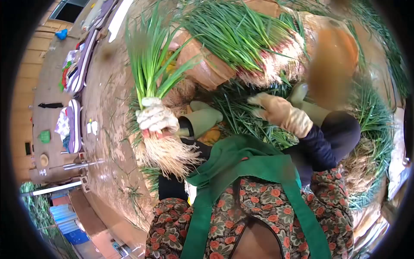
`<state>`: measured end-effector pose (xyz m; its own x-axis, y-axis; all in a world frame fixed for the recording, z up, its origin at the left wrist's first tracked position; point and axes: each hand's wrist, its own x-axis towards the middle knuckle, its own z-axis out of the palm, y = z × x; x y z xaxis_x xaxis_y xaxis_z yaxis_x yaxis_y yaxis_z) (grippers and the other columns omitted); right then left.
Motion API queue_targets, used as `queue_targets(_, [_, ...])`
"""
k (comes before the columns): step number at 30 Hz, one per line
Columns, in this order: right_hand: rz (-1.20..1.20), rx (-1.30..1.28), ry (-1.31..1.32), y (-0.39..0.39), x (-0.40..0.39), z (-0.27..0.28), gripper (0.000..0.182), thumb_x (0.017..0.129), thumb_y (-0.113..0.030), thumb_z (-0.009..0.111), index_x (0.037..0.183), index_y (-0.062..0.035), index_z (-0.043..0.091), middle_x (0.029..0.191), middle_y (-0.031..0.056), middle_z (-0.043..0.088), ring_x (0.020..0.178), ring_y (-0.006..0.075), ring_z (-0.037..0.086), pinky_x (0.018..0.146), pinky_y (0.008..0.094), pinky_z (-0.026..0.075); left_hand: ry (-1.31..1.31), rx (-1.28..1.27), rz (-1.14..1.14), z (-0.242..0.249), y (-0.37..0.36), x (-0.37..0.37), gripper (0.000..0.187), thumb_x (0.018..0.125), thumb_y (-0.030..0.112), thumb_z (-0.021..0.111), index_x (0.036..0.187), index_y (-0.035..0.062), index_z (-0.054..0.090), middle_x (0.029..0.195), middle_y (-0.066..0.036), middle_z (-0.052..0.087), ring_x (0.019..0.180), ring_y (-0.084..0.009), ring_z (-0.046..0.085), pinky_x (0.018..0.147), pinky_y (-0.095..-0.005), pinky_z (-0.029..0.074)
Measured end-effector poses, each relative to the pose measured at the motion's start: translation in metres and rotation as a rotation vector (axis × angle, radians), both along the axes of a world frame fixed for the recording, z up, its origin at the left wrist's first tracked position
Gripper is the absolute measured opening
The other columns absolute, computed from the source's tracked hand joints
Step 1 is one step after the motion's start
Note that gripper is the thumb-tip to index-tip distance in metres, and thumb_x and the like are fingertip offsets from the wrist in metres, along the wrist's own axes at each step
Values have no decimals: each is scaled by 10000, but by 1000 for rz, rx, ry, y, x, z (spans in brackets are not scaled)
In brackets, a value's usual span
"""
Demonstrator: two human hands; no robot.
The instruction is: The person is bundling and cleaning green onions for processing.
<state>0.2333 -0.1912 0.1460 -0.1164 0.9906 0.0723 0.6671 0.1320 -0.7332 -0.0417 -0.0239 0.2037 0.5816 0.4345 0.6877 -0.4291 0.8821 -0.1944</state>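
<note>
My left hand [156, 115], in a pale glove, is closed round a bunch of green onions [151, 64]. The green leaves point up and the pale, stringy roots [168, 151] hang below the fist. My right hand [282, 113], in a cream glove, is held over loose green leaves [241, 112] between my boots, its fingers stretched out and holding nothing that I can see. Beyond it a large pile of green onions [233, 34] lies with reddish stems and white roots towards the right.
Beside the pile is a brown sack [202, 64]. More greens with roots [366, 116] lie at the right. My green boots [202, 118] stand on muddy ground [108, 86]. Padded purple-and-white items [75, 125] and a green basket [44, 136] are at the left. Dark smears blur parts of the view.
</note>
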Motion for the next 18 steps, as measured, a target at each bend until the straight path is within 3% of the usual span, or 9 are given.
queue_targets(1, [-12, 100, 164, 26, -12, 5, 349, 806, -203, 628, 1114, -51, 563, 995, 155, 593, 937, 345, 561, 796, 378, 466, 20, -14, 51, 2, -6, -5, 456, 880, 203, 546, 1229, -26, 365, 970, -38, 634, 868, -177, 636, 780, -318, 509])
queue_targets(3, [-62, 346, 268, 68, -37, 38, 380, 772, -198, 650, 1118, -69, 561, 1030, 138, 587, 930, 330, 567, 792, 372, 472, -264, 116, -174, 2, -22, 27, 465, 867, 196, 565, 1225, -9, 350, 955, -44, 636, 885, -196, 638, 752, -333, 523])
queue_targets(5, [-239, 570, 48, 87, -56, 70, 398, 740, -192, 668, 1108, -81, 567, 1051, 124, 584, 955, 315, 559, 824, 385, 457, -201, 70, -95, 3, -36, 27, 467, 866, 196, 569, 1221, -4, 341, 952, -47, 635, 860, -200, 644, 740, -329, 523])
queue_targets(8, [-301, 853, -127, 107, -72, 92, 394, 736, -241, 634, 1104, -116, 569, 980, 119, 601, 1039, 267, 516, 925, 421, 347, -128, 84, -187, -4, -36, 32, 394, 876, 206, 566, 1175, 33, 377, 851, -7, 646, 799, -168, 648, 709, -308, 520])
queue_targets(11, [-223, 711, -265, 116, -83, 78, 323, 750, -254, 619, 1038, -114, 579, 892, 116, 598, 932, 276, 555, 855, 425, 398, -64, 13, -195, -6, -47, 45, 375, 887, 196, 554, 1174, 49, 364, 813, 25, 642, 750, -126, 645, 693, -294, 516])
queue_targets(12, [-133, 542, -361, 116, -86, 74, 257, 766, -255, 601, 972, -103, 575, 762, 114, 584, 772, 277, 586, 722, 412, 455, -51, 30, -204, -8, -45, 46, 372, 887, 190, 551, 1176, 49, 362, 812, 26, 642, 752, -126, 645, 692, -294, 515])
queue_targets(15, [110, 476, -178, 75, -72, 57, 181, 801, -234, 566, 915, -94, 578, 691, 108, 582, 660, 284, 597, 602, 403, 476, 2, 64, -214, -24, -36, 35, 367, 889, 173, 542, 1180, 49, 357, 808, 31, 643, 756, -128, 645, 690, -292, 511])
queue_targets(17, [94, 616, 0, 45, -56, 52, 144, 831, -213, 537, 884, -93, 596, 676, 95, 590, 659, 274, 613, 580, 403, 482, 17, 92, -221, -33, -30, 29, 364, 890, 166, 539, 1182, 49, 355, 806, 33, 644, 757, -129, 645, 689, -291, 510])
queue_targets(18, [78, 496, 2, 38, -39, 37, 161, 830, -230, 548, 891, -90, 597, 694, 92, 599, 682, 272, 619, 598, 407, 486, 11, 103, -219, -36, -27, 29, 364, 890, 166, 538, 1182, 50, 355, 806, 34, 644, 757, -129, 645, 688, -291, 510])
